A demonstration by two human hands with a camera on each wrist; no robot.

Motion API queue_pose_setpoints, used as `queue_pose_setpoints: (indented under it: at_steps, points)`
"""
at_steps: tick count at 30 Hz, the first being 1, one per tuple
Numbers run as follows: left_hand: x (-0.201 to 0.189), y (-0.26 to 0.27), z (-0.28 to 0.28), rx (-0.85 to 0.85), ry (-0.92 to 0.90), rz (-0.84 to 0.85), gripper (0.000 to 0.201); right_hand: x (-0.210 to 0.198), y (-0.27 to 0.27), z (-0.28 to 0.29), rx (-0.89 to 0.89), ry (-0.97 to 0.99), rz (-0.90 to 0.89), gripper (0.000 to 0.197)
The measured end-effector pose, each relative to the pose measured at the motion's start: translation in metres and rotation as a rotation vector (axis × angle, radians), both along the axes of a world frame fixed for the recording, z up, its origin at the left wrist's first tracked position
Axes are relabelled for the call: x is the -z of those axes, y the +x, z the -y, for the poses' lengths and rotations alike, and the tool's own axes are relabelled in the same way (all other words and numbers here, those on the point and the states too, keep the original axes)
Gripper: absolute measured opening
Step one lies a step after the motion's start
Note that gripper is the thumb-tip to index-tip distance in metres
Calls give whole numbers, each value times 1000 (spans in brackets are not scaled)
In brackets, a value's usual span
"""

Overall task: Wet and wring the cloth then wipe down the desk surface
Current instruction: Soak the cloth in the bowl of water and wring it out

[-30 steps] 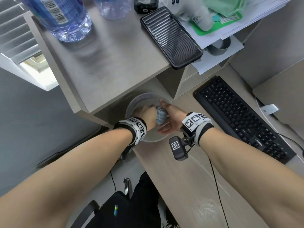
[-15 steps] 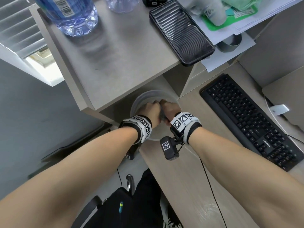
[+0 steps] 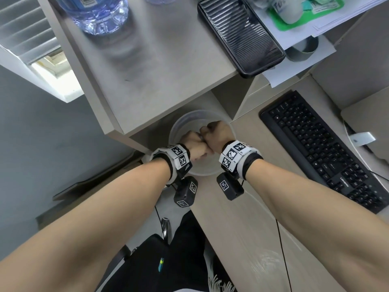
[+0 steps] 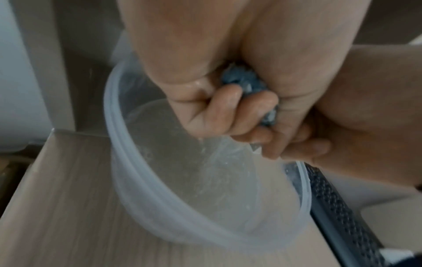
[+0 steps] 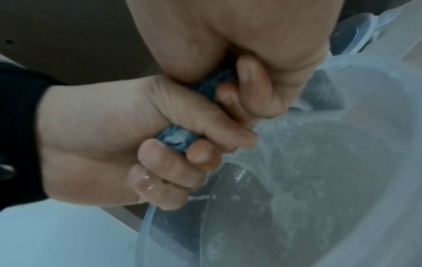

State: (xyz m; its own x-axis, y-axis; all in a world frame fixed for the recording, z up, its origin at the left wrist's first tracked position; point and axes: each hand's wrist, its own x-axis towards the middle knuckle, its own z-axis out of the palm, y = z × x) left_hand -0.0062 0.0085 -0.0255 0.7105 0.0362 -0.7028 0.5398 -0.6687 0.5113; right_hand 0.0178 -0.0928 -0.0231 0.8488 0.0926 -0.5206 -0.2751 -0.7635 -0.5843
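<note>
A wet blue cloth (image 4: pixel 242 79) is bunched into a tight roll, and both hands grip it over a clear plastic bowl (image 3: pixel 175 125) that holds some water. My left hand (image 3: pixel 194 145) and right hand (image 3: pixel 216 133) are fists pressed knuckle to knuckle, so the head view shows almost none of the cloth. In the right wrist view the cloth (image 5: pixel 178 137) shows between the left hand's fingers (image 5: pixel 160 159), above the bowl (image 5: pixel 319 180). The bowl stands on the light wood desk (image 3: pixel 231 239), partly under a raised shelf.
A grey shelf (image 3: pixel 160 66) overhangs the bowl and carries a water bottle (image 3: pixel 99 13), a black phone (image 3: pixel 242 34) and papers. A black keyboard (image 3: pixel 322 152) lies to the right on the desk. A thin cable (image 3: pixel 282 249) crosses the near desk.
The right hand has turned palm down and closed over the cloth. Both fists have drawn together, and the cloth, plain to see a second ago, is now hidden between them.
</note>
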Motion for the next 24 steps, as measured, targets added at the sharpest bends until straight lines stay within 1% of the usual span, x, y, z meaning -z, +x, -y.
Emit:
queue_pose_setpoints:
  at_steps: [1,3,4,6,7,8,9,10,11,13,15,17,19,22,24]
  points:
    - [-1,0,2,8,25,17,13,-1,1,1,5,12,-19,33]
    - [-1,-1,7,134,148,82,15,-5,1,2,75,60,-96,32]
    - [-3,-1,8,212,220,121,17,-6,2,3,146,106,-173,29]
    - [-6,-1,7,364,359,187,21,-10,3,7,309,227,-452,24]
    - [-7,-1,6,443,422,217,24,-12,2,10,342,270,-594,29]
    - [-11,-1,6,520,473,246,28,-13,1,13,336,295,-702,40]
    - [-14,-2,7,595,507,282,33,-14,-1,17,325,317,-771,51]
    - [-16,-2,7,671,531,320,37,-13,-3,19,334,341,-800,57]
    - [-17,-2,8,742,555,359,38,-12,-5,20,385,384,-814,57]
    - [-20,-3,9,830,597,416,33,-12,-8,16,478,423,-787,55]
    - [-20,-4,9,826,613,447,31,-10,-10,12,427,370,-672,53]
    - [-19,-4,10,754,589,453,34,-3,-9,9,338,343,-470,36]
    - [-20,-5,11,639,539,409,31,2,-10,7,295,310,-338,32]
    - [-13,-5,11,484,438,327,24,-1,-8,5,369,268,-265,29]
    - [-9,-5,10,393,382,288,17,-5,-4,2,381,216,-214,18]
